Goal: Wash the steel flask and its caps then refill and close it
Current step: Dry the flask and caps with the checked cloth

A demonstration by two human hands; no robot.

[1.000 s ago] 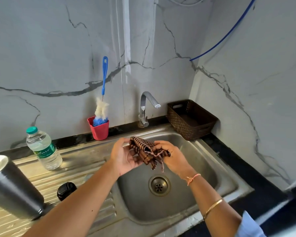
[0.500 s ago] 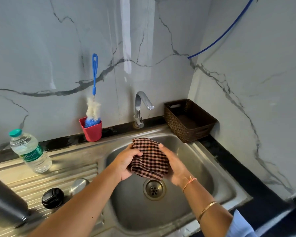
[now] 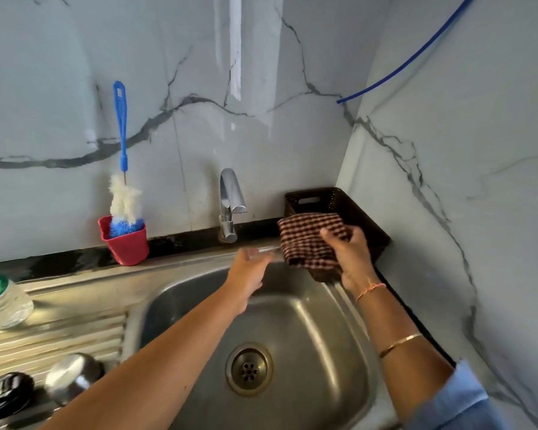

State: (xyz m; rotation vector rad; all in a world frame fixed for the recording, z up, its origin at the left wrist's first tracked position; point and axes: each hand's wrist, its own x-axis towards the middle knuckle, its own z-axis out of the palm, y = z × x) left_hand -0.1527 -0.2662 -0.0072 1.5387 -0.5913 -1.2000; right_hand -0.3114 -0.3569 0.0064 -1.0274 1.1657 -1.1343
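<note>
Steel marks the lower left of the frame, where the flask's two caps lie on the ribbed drainboard (image 3: pixel 59 333): a rounded, shiny steel cap (image 3: pixel 72 380) catching the light, and just left of it a glossy black cap (image 3: pixel 7 392). Both are blurred, so finer detail cannot be told, and the left forearm passes just beside the steel one. At centre, the left hand (image 3: pixel 249 271) reaches over the back rim of the sink (image 3: pixel 339 305), its fingers straight, slightly apart and holding nothing, smeared by motion. Right of centre, the right hand (image 3: pixel 351 259) grips a brown-and-white checked cloth (image 3: pixel 308 240), thumb across its front and fingers curled behind. The cloth hangs in front of the near wall of a dark woven basket (image 3: pixel 364 212) standing in the corner; whether cloth and basket touch cannot be told. A chrome tap (image 3: pixel 230 206) rises behind the sink between the hands and a red cup (image 3: pixel 128 243), which holds a blue-handled bottle brush (image 3: pixel 120 128) upright against the marble wall. A plastic water bottle (image 3: pixel 3 299) stands at the left edge. The drain (image 3: pixel 249 369) sits in the basin at lower centre. A blue tube (image 3: pixel 410 60) runs across the upper right.
</note>
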